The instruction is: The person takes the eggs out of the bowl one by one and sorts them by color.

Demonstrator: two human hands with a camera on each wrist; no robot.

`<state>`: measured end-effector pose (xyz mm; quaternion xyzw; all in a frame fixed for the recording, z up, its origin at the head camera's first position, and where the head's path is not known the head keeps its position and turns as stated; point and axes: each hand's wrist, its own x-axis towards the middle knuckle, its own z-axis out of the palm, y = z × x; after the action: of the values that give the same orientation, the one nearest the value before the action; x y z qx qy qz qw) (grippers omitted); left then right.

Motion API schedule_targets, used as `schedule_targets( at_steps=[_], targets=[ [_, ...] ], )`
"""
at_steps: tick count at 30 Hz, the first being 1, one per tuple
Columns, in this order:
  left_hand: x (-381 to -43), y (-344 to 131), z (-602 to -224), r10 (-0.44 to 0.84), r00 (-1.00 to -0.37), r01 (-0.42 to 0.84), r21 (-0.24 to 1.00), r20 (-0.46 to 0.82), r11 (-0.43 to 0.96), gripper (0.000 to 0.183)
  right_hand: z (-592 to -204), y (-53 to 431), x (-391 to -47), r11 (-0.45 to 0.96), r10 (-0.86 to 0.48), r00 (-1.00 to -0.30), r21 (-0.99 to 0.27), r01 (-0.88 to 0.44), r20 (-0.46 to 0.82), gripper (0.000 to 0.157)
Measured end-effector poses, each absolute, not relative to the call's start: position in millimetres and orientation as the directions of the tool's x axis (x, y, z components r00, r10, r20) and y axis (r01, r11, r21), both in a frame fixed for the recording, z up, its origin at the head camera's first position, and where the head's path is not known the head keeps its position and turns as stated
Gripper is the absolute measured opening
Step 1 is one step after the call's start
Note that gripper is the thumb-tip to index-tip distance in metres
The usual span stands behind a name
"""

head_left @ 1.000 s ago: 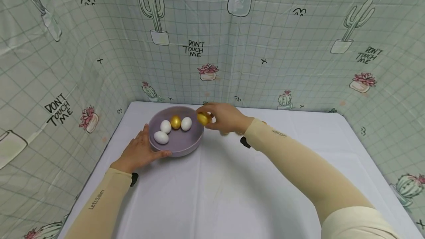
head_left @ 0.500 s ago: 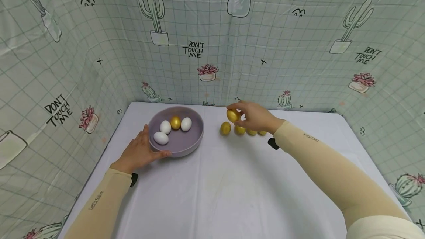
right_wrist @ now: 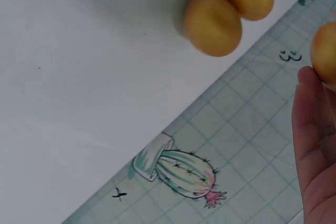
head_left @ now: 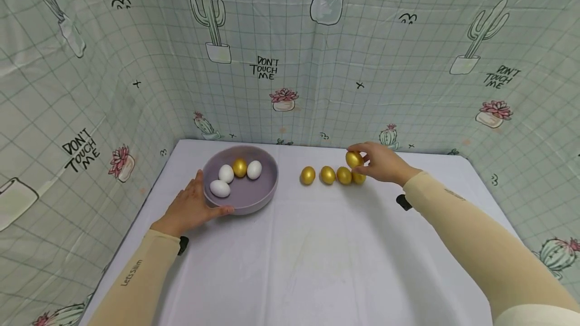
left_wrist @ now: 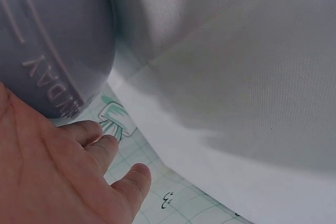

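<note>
My right hand [head_left: 382,161] pinches a golden egg [head_left: 354,159] between thumb and fingers, above the right end of a row of golden eggs [head_left: 328,175] on the table. The rightmost egg of that row is partly hidden by the hand. In the right wrist view the held egg [right_wrist: 326,53] shows at the right edge by the fingertips [right_wrist: 308,77]. On the left, my left hand [head_left: 188,209] rests against the side of a mauve bowl [head_left: 249,202], thumb along its front and fingers on its left side. Inside the bowl lie three white eggs [head_left: 220,188] and one golden egg [head_left: 239,167].
A white cloth covers the table [head_left: 308,265]. Grid-patterned fabric [head_left: 353,59] with cactus drawings stands close behind the table and on both sides. The bowl is near the back left corner, left of the egg row.
From the bowl's right rim, my right hand has moved right with the golden egg, past the row, which it partly hid before. My left hand and the bowl have stayed put.
</note>
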<state>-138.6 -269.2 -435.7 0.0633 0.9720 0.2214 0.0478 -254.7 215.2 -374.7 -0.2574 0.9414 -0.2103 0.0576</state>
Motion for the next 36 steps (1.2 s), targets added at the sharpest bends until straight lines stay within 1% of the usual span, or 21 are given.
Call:
schedule_targets(
  at_steps=[6,15,26,36],
  targets=[
    [-139,-271,-437,0.142,-0.987,0.095,0.441,-0.075,0.892,0.140,-384,237,-257,0.809,-0.466,-0.885,-0.415,-0.417,-0.018,0.055],
    [-138,-270,-434,0.143,-0.987,0.100,0.435,-0.067,0.895,0.139,-399,257,-259,0.808,-0.441,-0.897,-0.444,-0.388,-0.019,0.052],
    [-136,-270,-432,0.142,-0.987,0.095,0.439,-0.075,0.893,0.138,-416,268,-263,0.862,-0.366,-0.927,-0.405,-0.304,-0.085,0.054],
    [-135,-268,-430,0.142,-0.987,0.097,0.438,-0.070,0.893,0.139,-428,272,-264,0.873,-0.363,-0.929,-0.377,-0.310,-0.075,0.053]
  ],
)
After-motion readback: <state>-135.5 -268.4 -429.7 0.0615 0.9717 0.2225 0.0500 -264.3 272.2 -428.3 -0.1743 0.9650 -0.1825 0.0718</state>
